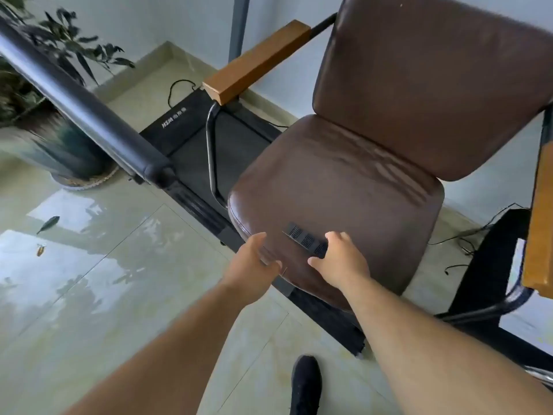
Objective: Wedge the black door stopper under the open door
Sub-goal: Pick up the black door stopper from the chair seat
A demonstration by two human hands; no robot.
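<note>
Two hands, left grip open, right grip closing on one black door stopper atop one chair seat.

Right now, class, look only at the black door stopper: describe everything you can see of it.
The black door stopper is a long, narrow bar that looks like rubber or plastic, with groups of ribbed grooves on its top. It lies flat, set diagonally, near the front edge of the brown chair seat. The right hand covers its nearer end, thumb and fingers curled around it. The left hand is open beside it, apart from it. Its thickness and any wedge taper cannot be judged from this view.
</note>
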